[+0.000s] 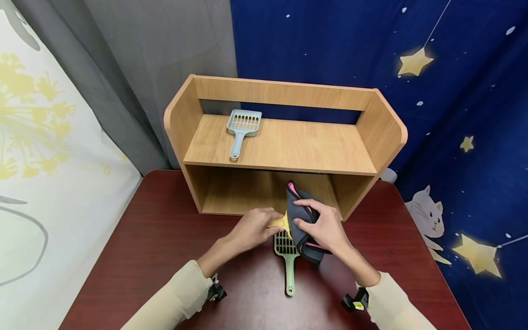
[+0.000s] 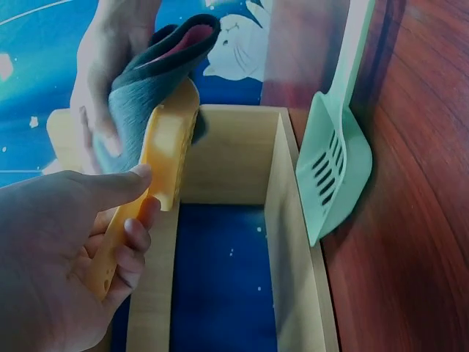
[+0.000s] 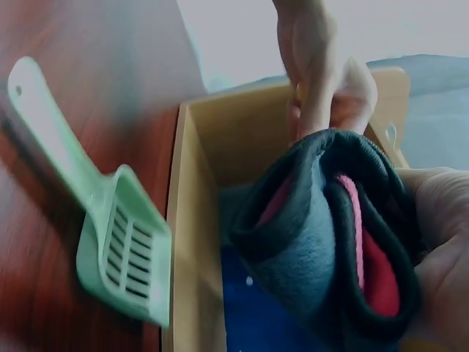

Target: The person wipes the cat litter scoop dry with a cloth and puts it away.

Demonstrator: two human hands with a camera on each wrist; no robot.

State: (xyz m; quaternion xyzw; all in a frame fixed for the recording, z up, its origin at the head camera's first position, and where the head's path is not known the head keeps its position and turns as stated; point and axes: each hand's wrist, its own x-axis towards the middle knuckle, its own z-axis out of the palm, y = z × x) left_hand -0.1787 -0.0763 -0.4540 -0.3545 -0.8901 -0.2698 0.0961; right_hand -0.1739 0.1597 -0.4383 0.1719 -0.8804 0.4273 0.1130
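Observation:
My left hand (image 1: 256,225) grips the handle of a yellow scoop (image 1: 278,223) (image 2: 150,183) just in front of the wooden shelf unit (image 1: 284,146). My right hand (image 1: 321,224) grips a folded dark grey cloth with a pink lining (image 1: 303,220) (image 3: 322,235) (image 2: 157,66), which is wrapped over the yellow scoop's head. A green slotted scoop (image 1: 288,256) (image 2: 333,169) (image 3: 110,235) lies on the dark red table (image 1: 165,238) right under both hands, handle toward me. The yellow scoop's head is hidden by the cloth.
A pale blue slotted scoop (image 1: 242,128) lies on the shelf unit's upper board, at its left. The lower compartment (image 1: 243,190) shows nothing inside. A grey curtain (image 1: 136,68) and a blue starry backdrop (image 1: 453,91) hang behind.

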